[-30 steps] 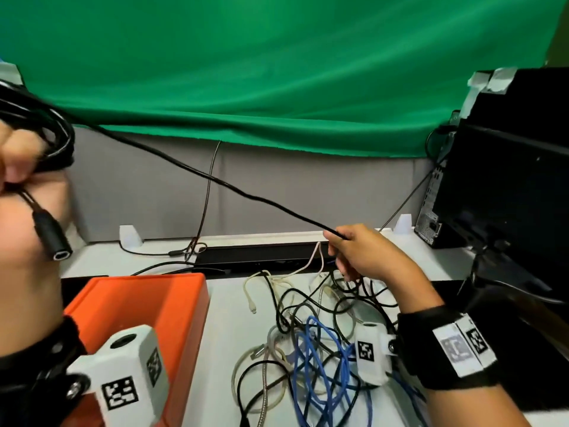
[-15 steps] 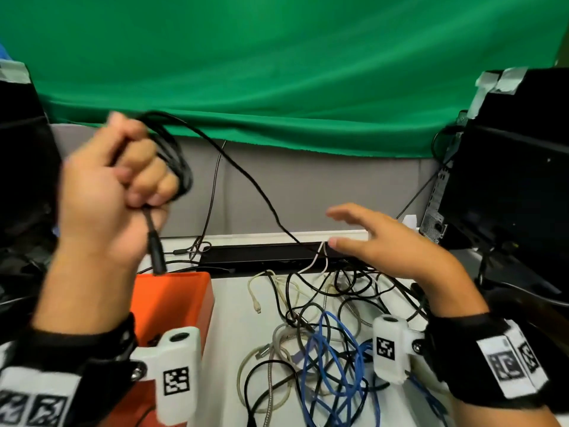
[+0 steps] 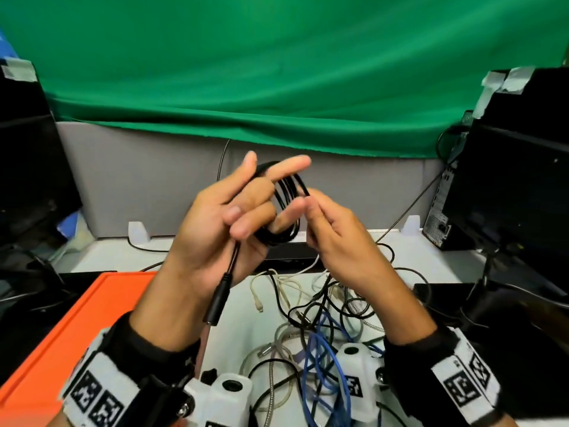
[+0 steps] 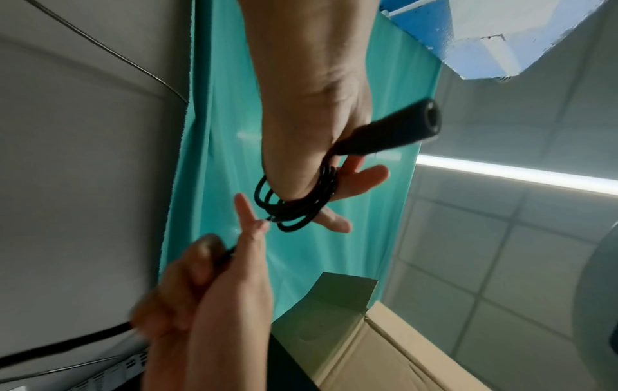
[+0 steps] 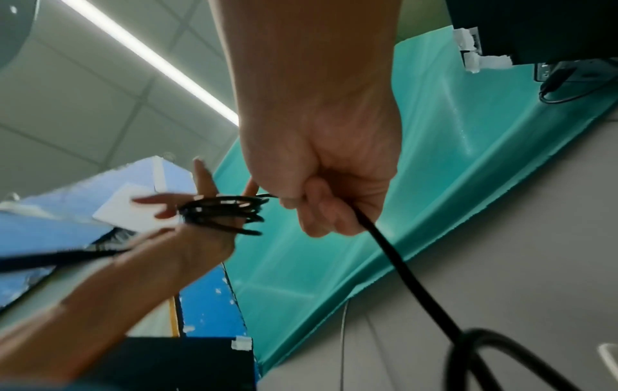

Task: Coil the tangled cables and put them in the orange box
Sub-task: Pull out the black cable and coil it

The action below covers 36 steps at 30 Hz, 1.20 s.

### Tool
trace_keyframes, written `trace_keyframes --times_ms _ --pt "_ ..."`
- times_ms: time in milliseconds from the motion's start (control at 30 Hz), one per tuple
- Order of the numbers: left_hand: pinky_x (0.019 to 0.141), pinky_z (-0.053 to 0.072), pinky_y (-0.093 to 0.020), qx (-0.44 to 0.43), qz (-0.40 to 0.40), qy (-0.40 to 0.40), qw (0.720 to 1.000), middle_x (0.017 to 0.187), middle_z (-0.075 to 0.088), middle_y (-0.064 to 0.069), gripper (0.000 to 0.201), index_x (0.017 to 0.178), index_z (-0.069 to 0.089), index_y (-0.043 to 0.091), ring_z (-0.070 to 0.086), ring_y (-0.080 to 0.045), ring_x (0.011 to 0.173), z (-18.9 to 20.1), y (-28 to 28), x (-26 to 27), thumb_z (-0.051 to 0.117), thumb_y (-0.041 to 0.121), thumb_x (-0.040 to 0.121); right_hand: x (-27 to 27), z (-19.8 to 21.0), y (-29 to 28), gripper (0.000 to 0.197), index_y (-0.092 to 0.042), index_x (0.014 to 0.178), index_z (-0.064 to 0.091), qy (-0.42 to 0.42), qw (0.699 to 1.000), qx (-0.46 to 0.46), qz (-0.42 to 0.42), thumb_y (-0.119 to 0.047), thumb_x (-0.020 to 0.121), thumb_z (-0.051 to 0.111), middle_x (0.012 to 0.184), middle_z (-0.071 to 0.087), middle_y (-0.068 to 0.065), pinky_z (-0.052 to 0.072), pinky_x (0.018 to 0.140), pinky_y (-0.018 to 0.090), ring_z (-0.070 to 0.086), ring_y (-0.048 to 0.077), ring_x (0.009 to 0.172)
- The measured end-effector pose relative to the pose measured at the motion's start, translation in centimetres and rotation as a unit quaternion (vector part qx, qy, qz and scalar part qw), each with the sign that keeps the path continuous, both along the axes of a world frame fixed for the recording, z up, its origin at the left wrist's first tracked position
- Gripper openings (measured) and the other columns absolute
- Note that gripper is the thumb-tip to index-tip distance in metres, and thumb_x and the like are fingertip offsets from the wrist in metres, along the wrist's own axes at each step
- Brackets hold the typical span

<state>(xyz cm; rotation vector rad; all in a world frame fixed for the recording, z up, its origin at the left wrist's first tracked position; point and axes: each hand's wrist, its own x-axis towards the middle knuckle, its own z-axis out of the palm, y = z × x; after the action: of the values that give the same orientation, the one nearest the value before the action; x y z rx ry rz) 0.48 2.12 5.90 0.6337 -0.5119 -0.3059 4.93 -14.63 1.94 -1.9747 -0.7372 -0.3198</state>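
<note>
Here, from the head view, my left hand (image 3: 221, 223) wears the black cable (image 3: 286, 211) coiled round its spread fingers as a former, the orange box (image 3: 77, 331) waiting below-left. From the right wrist, my right hand (image 5: 327, 201) seems to pinch the free run, feeding it taut.

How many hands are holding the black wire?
2. The left hand has the black wire looped round its fingers. The right hand pinches the strand leading off the loops.
</note>
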Motion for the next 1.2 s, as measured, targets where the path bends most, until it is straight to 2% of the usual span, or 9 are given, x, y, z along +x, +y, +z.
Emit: trace_keyframes --times_ms 100,233,367,467,600,800,967,1067,1200 --pt "0.091 0.058 -0.037 0.028 0.144 -0.068 0.987 0.045 0.042 0.008 0.053 0.136 0.042 -0.015 0.073 -0.007 0.068 0.4 -0.1 -0.2 0.032 0.028 0.106 -0.5 -0.3 0.5 0.025 -0.06 0.098 0.051 0.037 0.991 -0.127 0.022 -0.05 0.107 0.03 0.061 0.052 -0.02 0.035 0.058 0.024 0.045 -0.003 0.055" --pt "0.084 0.06 -0.04 0.128 0.297 -0.143 0.935 0.067 0.064 0.004 0.047 0.14 0.036 -0.012 0.075 -0.021 0.096 0.6 0.9 0.0 0.032 0.021 0.107 -2.8 0.4 1.3 0.034 -0.033 0.129 0.052 0.09 0.959 -0.258 0.073 -0.049 0.107 0.031 0.083 0.055 -0.014 0.048 0.074 0.037 0.052 0.002 0.073" --pt "0.082 0.057 -0.022 0.437 0.414 -0.248 0.759 0.096 0.078 -0.004 0.029 0.133 0.054 0.024 0.074 -0.007 0.091 0.4 1.7 -0.5 0.043 0.027 0.106 -5.4 2.1 0.9 0.036 -0.023 0.092 0.057 0.042 0.938 -0.332 0.092 -0.052 0.104 0.039 0.073 0.057 -0.005 0.049 0.069 0.042 0.056 0.011 0.069" --pt "0.068 0.048 -0.015 0.63 0.35 -0.278 0.635 0.061 0.072 0.007 0.041 0.094 0.076 0.022 0.071 -0.008 0.069 0.6 2.4 -1.4 0.042 0.043 0.103 -6.2 3.9 -0.7 0.032 -0.019 0.08 0.062 0.036 0.954 -0.277 0.112 -0.045 0.098 0.058 0.062 0.056 -0.008 0.042 0.055 0.032 0.049 0.007 0.055" --pt "0.04 0.032 -0.023 0.571 0.07 -0.238 0.783 0.04 0.048 -0.01 0.067 0.076 0.07 -0.005 0.039 -0.016 0.032 0.5 3.3 -2.2 0.039 0.047 0.104 -5.6 5.7 -4.0 0.026 -0.015 0.076 0.067 0.055 0.986 -0.065 0.143 -0.038 0.078 0.079 0.056 0.055 0.007 0.034 0.052 0.029 0.044 0.014 0.053" --pt "0.044 0.04 -0.029 0.128 -0.13 -0.172 0.968 0.05 0.032 0.003 0.03 0.096 0.059 0.004 0.033 -0.018 0.034 0.6 1.2 -3.3 0.045 0.028 0.106 -3.2 5.0 -4.8 0.026 -0.029 0.077 0.065 -0.043 0.988 0.135 0.061 -0.054 0.084 0.068 0.054 0.045 -0.011 0.031 0.046 0.016 0.037 0.004 0.047" --pt "0.096 0.051 -0.041 -0.101 -0.094 -0.086 0.987 0.061 0.032 0.0 0.043 0.135 0.039 -0.008 0.04 -0.017 0.05 1.5 0.4 -2.9 0.025 0.026 0.111 -3.2 2.7 -0.5 0.021 -0.039 0.097 0.062 -0.034 0.999 0.007 0.018 -0.043 0.104 0.043 0.062 0.047 -0.009 0.035 0.056 0.022 0.043 0.001 0.057" --pt "0.093 0.054 -0.043 -0.129 -0.025 -0.087 0.987 0.061 0.042 -0.01 0.058 0.153 0.007 -0.012 0.046 -0.022 0.049 1.7 1.6 -2.4 0.026 0.022 0.111 -3.3 1.8 0.5 0.021 -0.039 0.114 0.056 0.013 0.994 -0.11 0.018 -0.046 0.106 0.038 0.066 0.052 -0.008 0.043 0.062 0.034 0.051 0.008 0.061" --pt "0.064 0.058 -0.027 0.039 0.289 -0.139 0.947 0.083 0.073 0.002 0.045 0.137 0.04 -0.012 0.063 -0.01 0.051 1.9 1.5 -2.2 0.034 0.022 0.109 -5.1 1.6 1.3 0.011 -0.034 0.103 0.05 0.066 0.96 -0.259 0.08 -0.044 0.104 0.046 0.072 0.057 -0.009 0.046 0.066 0.035 0.054 0.008 0.068"
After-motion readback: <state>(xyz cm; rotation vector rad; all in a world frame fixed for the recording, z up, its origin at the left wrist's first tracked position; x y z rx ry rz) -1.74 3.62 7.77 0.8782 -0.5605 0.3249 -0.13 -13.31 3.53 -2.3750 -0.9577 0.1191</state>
